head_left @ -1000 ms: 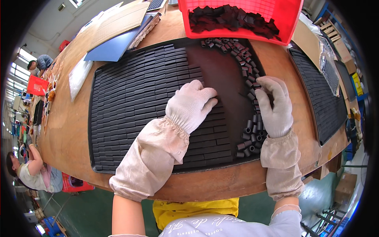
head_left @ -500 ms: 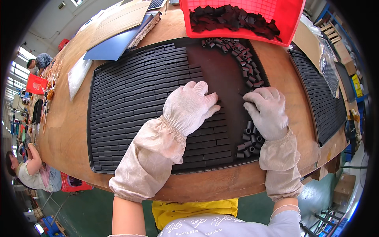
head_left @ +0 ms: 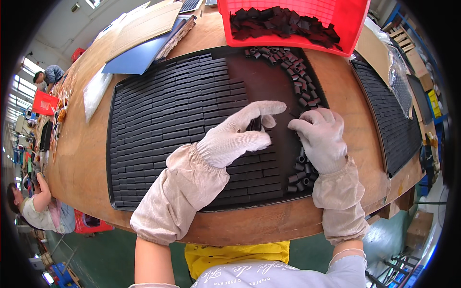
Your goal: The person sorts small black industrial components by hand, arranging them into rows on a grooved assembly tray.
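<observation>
While both gloved hands meet over the dark tray (head_left: pixel 144 120), the left hand (head_left: pixel 237 137) pinches a small black piece (head_left: pixel 256 124) between thumb and forefinger; other fingers curl loosely. Piece sits at the right end of the laid rows (head_left: pixel 177 110), just above the bare strip (head_left: pixel 269 81) of tray. Right hand (head_left: pixel 319 137) is half curled, fingertips pointing toward the left hand, close to the piece; whether it holds anything cannot be told. Loose black pieces (head_left: pixel 300 86) run in a band down the tray's right side, some under the right wrist. Red basket (head_left: pixel 357 19) with more black parts stands at the tray's far edge. Second filled tray (head_left: pixel 394 120) lies to the right. Table (head_left: pixel 81 158) is wooden.
</observation>
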A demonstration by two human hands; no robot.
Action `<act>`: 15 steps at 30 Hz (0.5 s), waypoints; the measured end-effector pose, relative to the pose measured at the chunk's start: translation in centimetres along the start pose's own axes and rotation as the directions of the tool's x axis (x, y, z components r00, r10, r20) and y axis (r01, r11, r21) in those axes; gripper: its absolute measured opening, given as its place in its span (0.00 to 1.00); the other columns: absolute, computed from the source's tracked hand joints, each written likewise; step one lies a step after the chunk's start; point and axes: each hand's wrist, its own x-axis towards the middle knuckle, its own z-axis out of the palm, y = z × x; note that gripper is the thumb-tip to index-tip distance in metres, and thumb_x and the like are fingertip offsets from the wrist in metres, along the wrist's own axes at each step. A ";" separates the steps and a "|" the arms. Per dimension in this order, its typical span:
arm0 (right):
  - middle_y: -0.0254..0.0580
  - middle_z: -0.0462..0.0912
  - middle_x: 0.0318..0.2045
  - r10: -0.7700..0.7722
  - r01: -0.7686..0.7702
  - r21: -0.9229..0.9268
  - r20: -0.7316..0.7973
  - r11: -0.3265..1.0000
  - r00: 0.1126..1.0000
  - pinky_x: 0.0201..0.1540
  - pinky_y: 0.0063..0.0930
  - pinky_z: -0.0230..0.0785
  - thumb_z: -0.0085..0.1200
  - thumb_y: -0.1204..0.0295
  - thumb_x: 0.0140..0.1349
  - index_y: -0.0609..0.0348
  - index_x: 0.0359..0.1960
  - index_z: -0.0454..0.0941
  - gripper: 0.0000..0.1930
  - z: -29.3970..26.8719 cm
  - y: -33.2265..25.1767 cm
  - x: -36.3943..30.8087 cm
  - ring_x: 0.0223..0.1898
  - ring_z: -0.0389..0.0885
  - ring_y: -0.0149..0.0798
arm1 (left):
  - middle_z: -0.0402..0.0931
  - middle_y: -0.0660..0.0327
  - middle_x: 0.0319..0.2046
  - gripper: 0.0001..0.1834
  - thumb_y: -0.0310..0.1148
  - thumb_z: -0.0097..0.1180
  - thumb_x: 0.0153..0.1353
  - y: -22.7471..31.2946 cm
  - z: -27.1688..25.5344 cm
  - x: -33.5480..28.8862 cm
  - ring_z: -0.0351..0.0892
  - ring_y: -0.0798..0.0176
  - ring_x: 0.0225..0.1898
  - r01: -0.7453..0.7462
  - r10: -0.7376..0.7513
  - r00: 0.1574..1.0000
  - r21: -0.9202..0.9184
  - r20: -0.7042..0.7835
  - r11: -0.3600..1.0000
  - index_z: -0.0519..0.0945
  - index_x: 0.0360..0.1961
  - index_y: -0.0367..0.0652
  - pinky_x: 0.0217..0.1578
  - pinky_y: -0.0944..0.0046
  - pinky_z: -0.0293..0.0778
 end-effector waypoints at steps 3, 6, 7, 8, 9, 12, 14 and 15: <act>0.30 0.79 0.31 -0.017 0.017 -0.001 0.002 1.000 1.000 0.48 0.41 0.69 0.62 0.76 0.47 0.42 0.31 0.83 0.10 -0.1 0.1 0.0 0.40 0.78 0.42 | 0.70 0.61 0.50 0.31 0.22 0.52 0.63 -1.0 -0.2 0.2 0.72 0.71 0.43 0.032 -0.023 0.998 -0.194 0.052 0.980 0.64 0.68 0.37 0.53 0.64 0.74; 0.34 0.80 0.34 0.012 -0.009 0.094 -0.026 0.996 1.000 0.47 0.41 0.71 0.61 0.79 0.47 0.44 0.32 0.84 0.12 -0.8 -0.3 0.4 0.40 0.79 0.45 | 0.70 0.54 0.55 0.32 0.24 0.50 0.66 -1.4 -0.3 0.3 0.75 0.67 0.47 0.054 -0.033 0.996 -0.285 0.078 0.957 0.59 0.71 0.36 0.58 0.59 0.73; 0.37 0.80 0.35 0.048 -0.040 0.177 -0.044 0.983 0.998 0.46 0.40 0.72 0.60 0.81 0.48 0.46 0.33 0.84 0.13 -1.1 -0.6 0.5 0.41 0.79 0.46 | 0.70 0.51 0.57 0.32 0.25 0.51 0.67 -1.6 -0.4 0.3 0.76 0.64 0.50 0.052 -0.019 0.995 -0.331 0.100 0.942 0.57 0.71 0.36 0.59 0.57 0.73; 0.37 0.80 0.35 0.047 -0.038 0.181 -0.045 0.983 0.998 0.46 0.40 0.72 0.60 0.81 0.48 0.46 0.33 0.84 0.13 -1.4 -0.9 0.5 0.41 0.79 0.46 | 0.69 0.49 0.59 0.33 0.27 0.51 0.68 -1.6 -0.4 0.2 0.77 0.62 0.52 0.050 -0.004 0.993 -0.376 0.121 0.925 0.55 0.72 0.35 0.59 0.55 0.73; 0.40 0.80 0.37 0.111 -0.093 0.366 -0.029 0.926 0.993 0.47 0.39 0.72 0.59 0.83 0.49 0.49 0.35 0.84 0.14 -1.8 -1.1 0.5 0.42 0.80 0.47 | 0.69 0.49 0.59 0.33 0.27 0.51 0.68 -1.7 -0.3 0.3 0.77 0.62 0.52 0.049 -0.002 0.992 -0.377 0.123 0.925 0.55 0.72 0.35 0.59 0.55 0.73; 0.46 0.79 0.39 0.193 -0.153 0.617 0.003 0.772 0.981 0.47 0.35 0.74 0.58 0.86 0.53 0.55 0.38 0.83 0.13 -2.0 -1.4 0.2 0.44 0.80 0.47 | 0.68 0.47 0.60 0.34 0.30 0.51 0.70 -1.8 0.0 0.4 0.77 0.61 0.53 0.071 -0.010 0.987 -0.389 0.159 0.918 0.53 0.72 0.34 0.59 0.55 0.74; 0.48 0.79 0.40 0.218 -0.167 0.688 0.012 0.707 0.976 0.47 0.34 0.74 0.58 0.86 0.55 0.58 0.39 0.83 0.12 -2.0 -1.7 0.0 0.45 0.80 0.47 | 0.69 0.49 0.58 0.32 0.31 0.51 0.70 -2.1 0.3 0.6 0.78 0.61 0.52 0.114 -0.044 0.981 -0.377 0.189 0.919 0.55 0.71 0.34 0.57 0.57 0.76; 0.47 0.79 0.41 0.232 -0.168 0.701 0.003 0.693 0.973 0.47 0.33 0.74 0.60 0.85 0.55 0.58 0.39 0.82 0.12 -2.2 -2.2 0.3 0.45 0.80 0.45 | 0.69 0.49 0.58 0.32 0.31 0.51 0.70 -1.9 0.4 0.4 0.78 0.61 0.52 0.115 -0.047 0.981 -0.374 0.186 0.920 0.55 0.71 0.34 0.57 0.57 0.76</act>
